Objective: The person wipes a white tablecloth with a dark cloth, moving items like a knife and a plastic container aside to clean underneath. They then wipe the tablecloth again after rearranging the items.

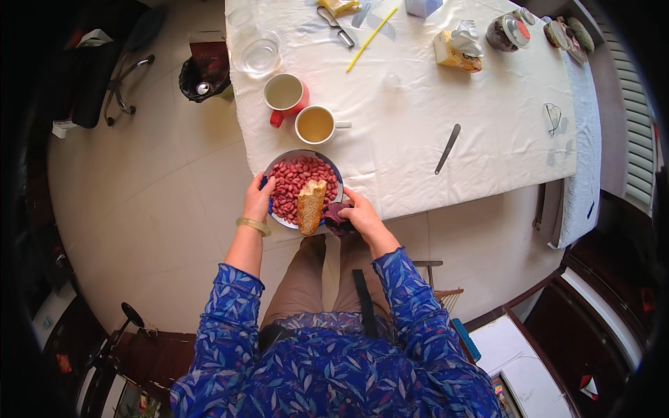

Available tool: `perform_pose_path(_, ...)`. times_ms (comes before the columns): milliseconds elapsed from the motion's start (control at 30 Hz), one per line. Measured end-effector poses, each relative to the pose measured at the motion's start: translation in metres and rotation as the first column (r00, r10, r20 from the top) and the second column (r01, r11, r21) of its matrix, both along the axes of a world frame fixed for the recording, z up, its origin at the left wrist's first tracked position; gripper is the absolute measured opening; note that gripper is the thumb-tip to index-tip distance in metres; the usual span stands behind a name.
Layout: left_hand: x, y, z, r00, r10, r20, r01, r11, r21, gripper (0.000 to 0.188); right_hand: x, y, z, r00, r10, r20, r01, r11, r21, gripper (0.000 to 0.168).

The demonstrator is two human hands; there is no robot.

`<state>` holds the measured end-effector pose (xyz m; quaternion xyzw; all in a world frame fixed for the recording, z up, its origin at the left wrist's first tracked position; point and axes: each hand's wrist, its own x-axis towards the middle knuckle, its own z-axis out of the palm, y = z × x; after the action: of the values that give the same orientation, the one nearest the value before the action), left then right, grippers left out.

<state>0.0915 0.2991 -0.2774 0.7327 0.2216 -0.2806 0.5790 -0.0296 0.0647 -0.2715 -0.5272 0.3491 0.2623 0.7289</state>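
A round plate (338, 177) with a blue-marked rim holds many reddish-pink peanuts (290, 180), at the table's near edge. Across them lies a piece of seeded bread (311, 206), its upper end broken or bitten. My left hand (257, 199) grips the plate's left rim, with something dark blue by the fingers. On the right, my right hand (360, 211) holds a dark purple piece of food (338, 217), its kind unclear, against the plate's lower right rim. Just beyond the plate stand a white mug (315, 125) of amber drink and a red mug (285, 93).
On the white tablecloth (407, 177) lie a table knife (448, 149), a yellow stick (372, 39), a peeler (337, 27) and eyeglasses (552, 119). A glass bowl (258, 55), tissue pack (457, 51) and jars (507, 34) stand farther back. A bin (206, 78) is left of the table.
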Motion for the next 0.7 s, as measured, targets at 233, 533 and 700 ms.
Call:
perform_pose_path(233,-0.027,-0.027,0.028,0.99,0.014,-0.144,-0.031,0.992,-0.12,0.063,-0.002,-0.038,0.02,0.998,-0.038,-0.051,0.035,0.998,-0.059,0.07)
perform_pose_path(533,-0.036,-0.173,0.065,0.98,-0.001,-0.197,-0.075,0.921,-0.381,0.046,-0.014,-0.182,0.038,0.994,-0.082,-0.066,0.068,0.979,-0.19,0.072)
perform_pose_path(700,-0.005,-0.245,0.039,0.974,-0.163,-0.158,0.069,0.875,-0.479,0.048,0.005,-0.258,0.031,0.984,-0.175,-0.005,0.168,0.948,-0.271,0.072)
